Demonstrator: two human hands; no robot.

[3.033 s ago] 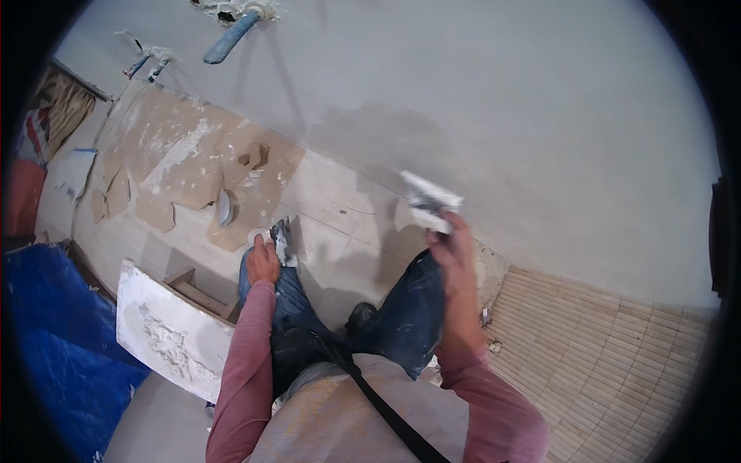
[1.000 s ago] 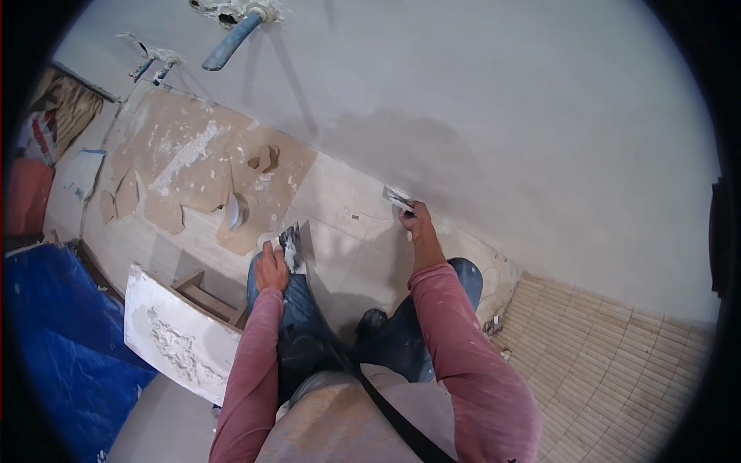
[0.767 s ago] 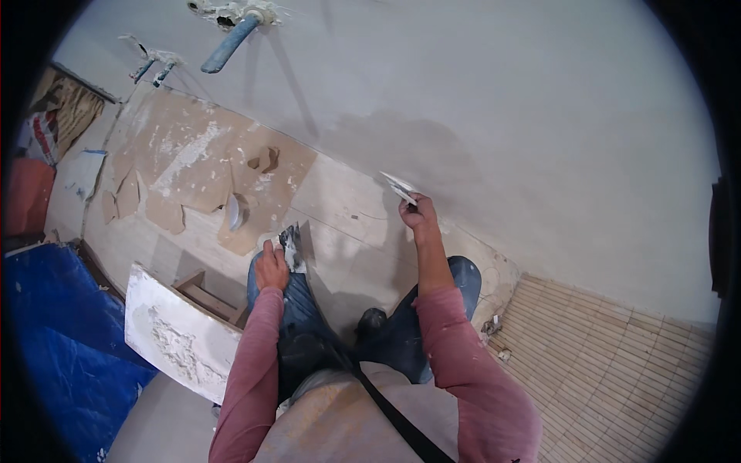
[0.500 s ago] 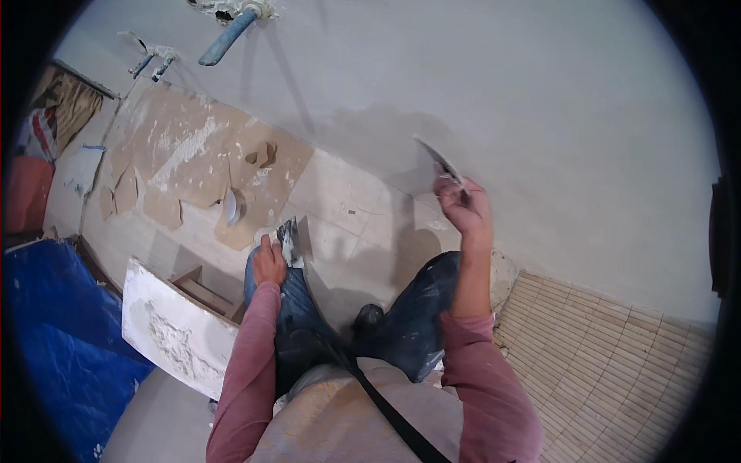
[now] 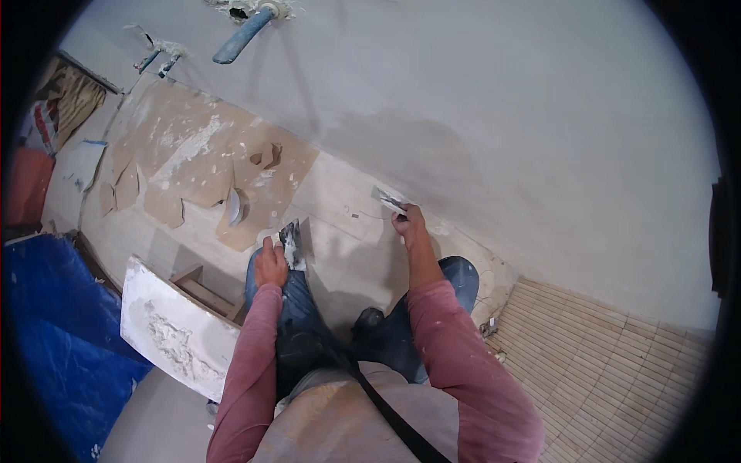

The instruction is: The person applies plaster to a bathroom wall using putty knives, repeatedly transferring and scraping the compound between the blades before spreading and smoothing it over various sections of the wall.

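My right hand (image 5: 412, 222) is closed round the handle of a putty knife (image 5: 391, 201), low by the foot of the grey wall (image 5: 540, 147). Whether its blade touches the wall or the floor I cannot tell. A second, putty-smeared putty knife (image 5: 291, 245) is in my left hand (image 5: 270, 264), which rests at my left knee with the blade tilted upward. Most of its handle is hidden by my fingers. Beside my left forearm a white board (image 5: 174, 328) carries a rough patch of putty on a wooden support.
Torn brown paper (image 5: 193, 147) with white splashes covers the floor along the wall. Pipes (image 5: 245, 37) stick out of the wall at upper left. A blue tarp (image 5: 62, 324) and a red container (image 5: 29, 189) lie left; narrow beige tiles (image 5: 594, 339) spread at right.
My right hand has come down and left with its putty knife, from in front of the wall toward the wall's foot. My left hand has barely moved.
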